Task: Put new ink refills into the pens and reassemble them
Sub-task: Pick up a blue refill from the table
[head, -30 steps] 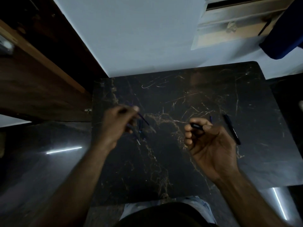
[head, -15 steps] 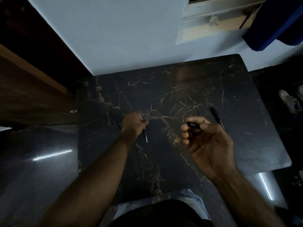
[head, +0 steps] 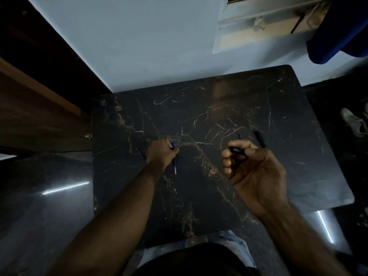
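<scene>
Down on the dark marble table (head: 258, 100) went the left hand (head: 162, 151), fingers bunched over thin blue refills (head: 175, 165); whether it had truly pinched 1 or merely covered them, the dim light hid. 1 slim tip poked out below the knuckles, another (head: 141, 154) showed just left of the wrist. The right hand (head: 253, 172) hovered above the table, thumb and forefinger closed on a short black pen piece (head: 237, 150). Just beyond it lay a black pen (head: 260, 138) and a small blue bit (head: 239, 135), flat on the stone. Those refills looked feather-light, bendy and slick on polished marble, likely to roll; best pinched mid-shaft, clear of the inky tip. The black piece seemed stiff, safe to grip firmly at its middle
</scene>
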`<state>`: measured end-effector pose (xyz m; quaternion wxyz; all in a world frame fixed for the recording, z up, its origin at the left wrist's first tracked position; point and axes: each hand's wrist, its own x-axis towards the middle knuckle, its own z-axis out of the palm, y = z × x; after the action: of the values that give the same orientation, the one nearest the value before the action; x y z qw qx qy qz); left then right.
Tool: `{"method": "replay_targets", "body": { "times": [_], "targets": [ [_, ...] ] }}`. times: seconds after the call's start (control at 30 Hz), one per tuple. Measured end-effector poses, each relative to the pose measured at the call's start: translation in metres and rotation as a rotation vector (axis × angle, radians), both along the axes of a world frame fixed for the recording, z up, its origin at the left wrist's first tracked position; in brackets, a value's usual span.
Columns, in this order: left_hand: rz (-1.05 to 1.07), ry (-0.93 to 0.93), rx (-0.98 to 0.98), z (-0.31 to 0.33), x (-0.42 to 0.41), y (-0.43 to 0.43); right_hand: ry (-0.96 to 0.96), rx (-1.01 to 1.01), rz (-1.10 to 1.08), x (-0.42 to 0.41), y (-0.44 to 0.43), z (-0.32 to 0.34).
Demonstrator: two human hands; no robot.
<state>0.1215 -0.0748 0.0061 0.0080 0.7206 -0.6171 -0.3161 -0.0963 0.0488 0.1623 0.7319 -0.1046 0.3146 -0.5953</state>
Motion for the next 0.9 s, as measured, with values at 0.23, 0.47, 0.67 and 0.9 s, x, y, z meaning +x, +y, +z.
{"method": "replay_targets", "body": {
  "times": [0.23, 0.47, 0.67, 0.9],
  "targets": [
    [0.177, 0.232, -0.082, 0.002, 0.02, -0.001, -0.024, -0.004, 0.008, -0.007, -0.001, 0.001],
    [0.372, -0.077, 0.058, 0.001, 0.11, 0.008, -0.024, 0.027, -0.002, -0.012, 0.002, 0.001],
    [0.378, 0.044, 0.105, -0.017, 0.107, 0.013, -0.001, 0.029, 0.025, -0.005, -0.001, 0.004],
    [0.289, -0.103, 0.089, -0.011, 0.105, 0.016, 0.098, 0.019, -0.017, -0.006, 0.006, 0.006]
  ]
}}
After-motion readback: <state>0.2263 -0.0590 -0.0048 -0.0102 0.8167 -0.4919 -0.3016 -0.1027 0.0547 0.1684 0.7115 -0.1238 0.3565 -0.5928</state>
